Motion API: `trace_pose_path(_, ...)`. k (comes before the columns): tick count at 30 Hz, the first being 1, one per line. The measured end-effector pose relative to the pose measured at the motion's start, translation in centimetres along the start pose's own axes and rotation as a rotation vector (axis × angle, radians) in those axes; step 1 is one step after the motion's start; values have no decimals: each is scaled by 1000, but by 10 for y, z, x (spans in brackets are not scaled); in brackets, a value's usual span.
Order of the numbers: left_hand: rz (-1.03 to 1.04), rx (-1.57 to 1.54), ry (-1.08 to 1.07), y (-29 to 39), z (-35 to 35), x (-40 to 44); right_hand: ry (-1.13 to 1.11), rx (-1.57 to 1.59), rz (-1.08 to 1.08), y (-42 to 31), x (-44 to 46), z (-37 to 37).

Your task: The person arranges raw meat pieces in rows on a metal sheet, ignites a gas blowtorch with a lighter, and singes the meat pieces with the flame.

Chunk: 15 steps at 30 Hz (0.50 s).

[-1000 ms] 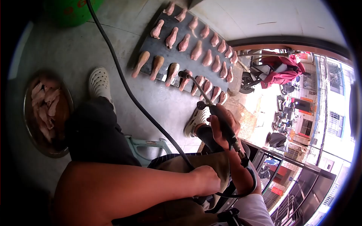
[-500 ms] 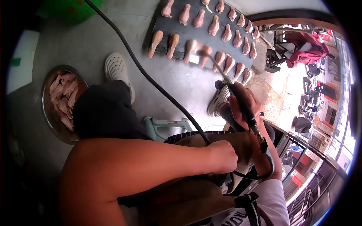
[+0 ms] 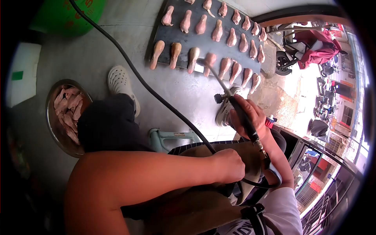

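Note:
My right hand (image 3: 250,117) is wrapped round the black handle of a gas blowtorch (image 3: 241,107). The torch's thin metal tube points up and left at the near row of chicken drumsticks (image 3: 224,68) on a dark metal sheet (image 3: 172,37). Its nozzle is close to the third and fourth drumsticks from the left. At the left end of that row, two browned drumsticks (image 3: 175,55) lie side by side; the others look pinker. Closed in a fist by my lap, my left hand (image 3: 229,166) grips the black hose (image 3: 156,88) that runs to the torch.
A steel bowl (image 3: 51,117) of raw meat pieces stands on the floor at left. The green gas cylinder (image 3: 70,17) is at upper left, above a white box (image 3: 25,74). A small stool (image 3: 172,137) stands between my feet. Motorbikes (image 3: 288,62) are outside at right.
The torch has moved slightly left and its nozzle is a little lower in view. The third drumstick from the left looks darker at its top. My left hand keeps its grip on the hose.

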<state>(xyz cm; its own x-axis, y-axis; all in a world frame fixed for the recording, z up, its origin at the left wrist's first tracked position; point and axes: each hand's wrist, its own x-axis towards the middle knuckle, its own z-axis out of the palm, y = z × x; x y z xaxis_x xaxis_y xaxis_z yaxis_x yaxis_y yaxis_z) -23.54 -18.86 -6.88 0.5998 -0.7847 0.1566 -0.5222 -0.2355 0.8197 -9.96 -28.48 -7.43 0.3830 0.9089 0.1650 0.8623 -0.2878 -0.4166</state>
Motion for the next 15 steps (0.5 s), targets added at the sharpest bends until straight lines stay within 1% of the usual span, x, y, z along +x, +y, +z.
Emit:
trace_pose_path(1, -10, -19, -12, -1, 1, 0, -6, -32, -32, 1, 0, 0)
trace_pose_path(3, 5, -25, -16, -2, -3, 0, 25, 13, -67, 3, 3, -2)
trace_pose_path(6, -7, -55, -34, -3, -5, 0, 54, -13, -85, 4, 6, -4)
trace_pose_path(10, -40, -37, 1, -9, 0, 6, 110, -52, -136, 1, 15, -5)
trace_pose_path(12, -70, -57, 7, -11, 3, 6, 98, -34, -51, -12, 22, -12)
trace_pose_path(13, -76, -143, 92, -18, 16, 8, 91, -16, -3, -22, 26, -16)
trace_pose_path(14, -109, -173, 47, -24, 29, 17, 124, 2, 23, -32, 31, -20)
trace_pose_path(15, -135, -188, 11, -29, 22, 22, 147, 11, 56, -39, 34, -24)
